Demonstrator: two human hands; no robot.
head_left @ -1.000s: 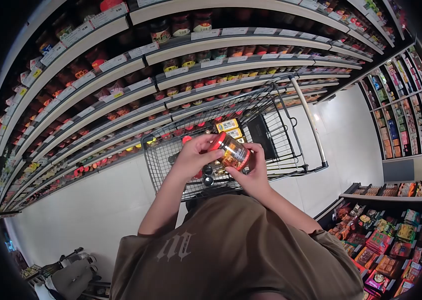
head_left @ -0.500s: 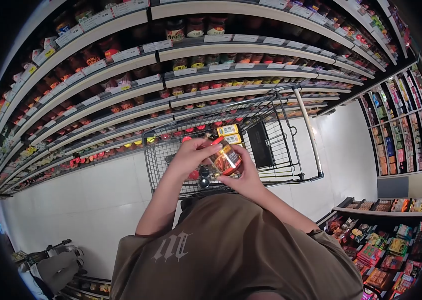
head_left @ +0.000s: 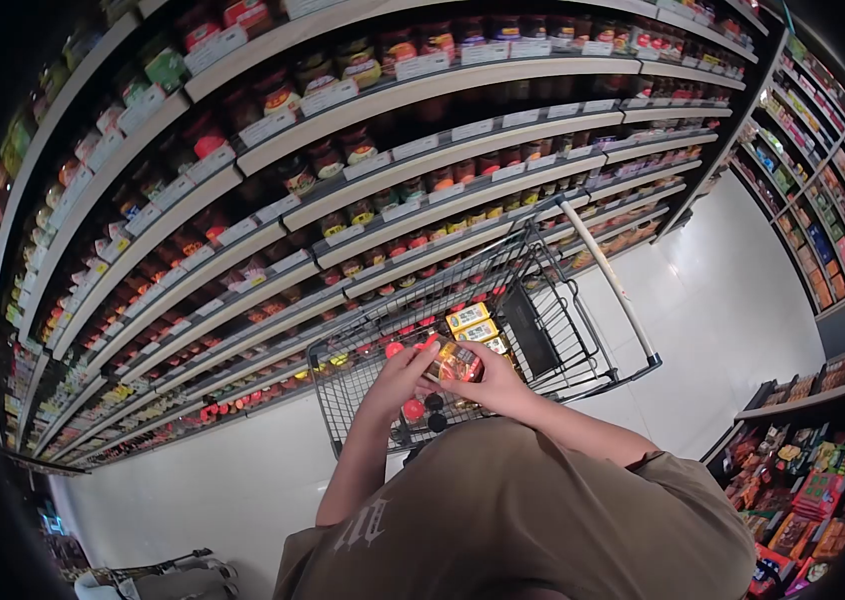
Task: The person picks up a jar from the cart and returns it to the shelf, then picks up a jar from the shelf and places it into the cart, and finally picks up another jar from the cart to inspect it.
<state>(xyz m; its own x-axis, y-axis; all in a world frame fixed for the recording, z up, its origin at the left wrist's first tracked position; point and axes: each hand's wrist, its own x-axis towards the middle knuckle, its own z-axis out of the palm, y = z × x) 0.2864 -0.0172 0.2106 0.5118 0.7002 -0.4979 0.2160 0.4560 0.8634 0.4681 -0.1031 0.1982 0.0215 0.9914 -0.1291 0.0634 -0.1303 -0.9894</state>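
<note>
Above the shopping cart, a jar with a red lid and a dark red label is held between both hands, tilted. My left hand is closed around its lid end at the left. On the other side, my right hand grips the jar's body with thumb and fingers. Inside the cart, just beyond the hands, lie yellow-and-white packages. Red-capped containers and dark-capped bottles stand in the basket near my left wrist.
Long shelves of jars with price tags curve along the far side, close to the cart. The cart's handle points right. A bin of packaged goods stands at the lower right. Pale floor tiles run along the aisle.
My view has turned and tipped up, so more upper shelf shows, and the cart and hands sit lower and further right. The jar remains in both hands, its label turned somewhat.
</note>
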